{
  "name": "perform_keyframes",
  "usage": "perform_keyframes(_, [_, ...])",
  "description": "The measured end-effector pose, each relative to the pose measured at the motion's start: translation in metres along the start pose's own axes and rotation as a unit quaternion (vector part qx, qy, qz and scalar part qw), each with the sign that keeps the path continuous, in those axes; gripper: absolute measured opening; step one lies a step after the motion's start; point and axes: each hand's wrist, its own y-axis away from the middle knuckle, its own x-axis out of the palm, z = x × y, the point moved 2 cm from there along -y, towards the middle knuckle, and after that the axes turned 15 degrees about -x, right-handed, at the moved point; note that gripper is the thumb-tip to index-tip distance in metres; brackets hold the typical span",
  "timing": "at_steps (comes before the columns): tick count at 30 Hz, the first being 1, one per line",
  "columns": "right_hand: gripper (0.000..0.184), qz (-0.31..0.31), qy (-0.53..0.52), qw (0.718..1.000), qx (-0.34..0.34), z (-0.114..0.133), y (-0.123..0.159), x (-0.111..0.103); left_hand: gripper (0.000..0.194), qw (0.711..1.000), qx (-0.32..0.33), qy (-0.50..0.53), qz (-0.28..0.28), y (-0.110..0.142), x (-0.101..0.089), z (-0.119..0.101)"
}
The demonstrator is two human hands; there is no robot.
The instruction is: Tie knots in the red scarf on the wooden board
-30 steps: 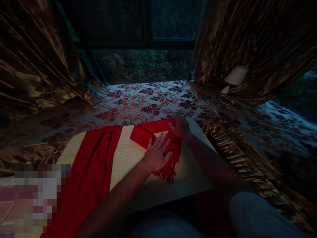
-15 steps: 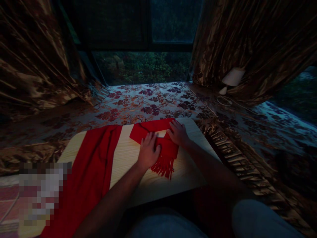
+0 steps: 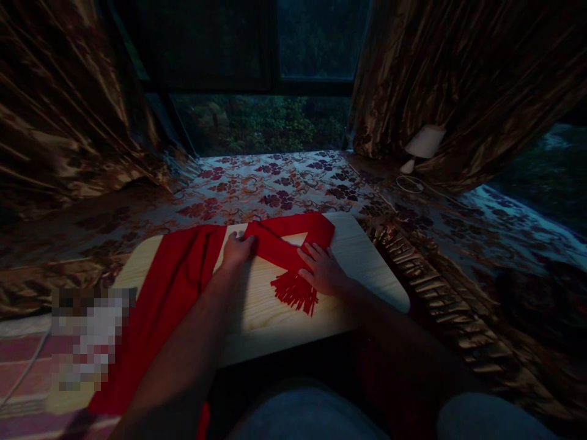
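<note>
A red scarf (image 3: 275, 245) with a fringed end lies on a pale wooden tabletop, folded back on itself into a rough triangle with a small gap in the middle. At the fold's left corner my left hand (image 3: 238, 249) has its fingers curled against the cloth, gripping its edge; the fingertips are partly hidden. My right hand (image 3: 324, 270) lies flat with fingers stretched out on the right side of the fold, just above the fringe (image 3: 296, 292). A wide red cloth (image 3: 178, 287) drapes over the table's left side; whether it joins the scarf I cannot tell.
The small wooden table (image 3: 367, 263) stands before a ledge with a floral cover (image 3: 275, 183). A white lamp (image 3: 426, 142) with a loose cord sits back right. Brown curtains (image 3: 413, 73) flank the window. A blurred-out patch (image 3: 94, 342) covers something at lower left.
My left hand has moved left from the scarf's middle to its left corner. My right hand has slid down toward the fringe. The folded band now lies at a different slant.
</note>
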Motion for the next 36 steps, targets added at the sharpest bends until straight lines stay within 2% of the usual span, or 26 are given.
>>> perform_keyframes(5, [0.064,0.006,0.004,1.000,0.011,0.006,0.004,-0.002,0.038,0.994,-0.056,0.065,0.075,-0.007,0.000,-0.010])
perform_keyframes(13, [0.054,0.035,-0.020,0.999,0.020,0.005,0.005,-0.004,0.032,0.952,-0.091,0.241,0.164,0.009,0.009,-0.006])
perform_keyframes(18, [0.052,0.018,-0.070,0.997,-0.009,-0.009,-0.005,-0.012,0.023,0.932,-0.112,0.287,0.192,0.006,0.016,0.002])
perform_keyframes(20, [0.050,-0.033,-0.086,0.996,0.018,-0.022,-0.012,-0.018,0.019,0.929,-0.118,0.288,0.199,0.005,0.017,0.003])
perform_keyframes(23, [0.051,-0.111,-0.080,0.977,0.163,-0.054,-0.020,-0.027,0.015,0.928,-0.121,0.279,0.216,0.003,0.018,0.001])
perform_keyframes(25, [0.053,-0.122,-0.094,0.953,0.259,-0.080,-0.024,-0.030,0.015,0.929,-0.117,0.272,0.223,0.003,0.019,-0.001])
perform_keyframes(27, [0.056,-0.114,-0.118,0.936,0.312,-0.106,-0.029,-0.032,0.015,0.931,-0.111,0.267,0.223,0.000,0.020,-0.005])
perform_keyframes(31, [0.056,-0.092,-0.167,0.919,0.346,-0.145,-0.044,-0.035,0.020,0.936,-0.096,0.266,0.210,-0.009,0.025,-0.015])
perform_keyframes(36, [0.022,-0.052,-0.259,0.905,0.333,-0.165,-0.062,-0.039,0.026,0.941,-0.076,0.264,0.196,-0.027,0.036,-0.030])
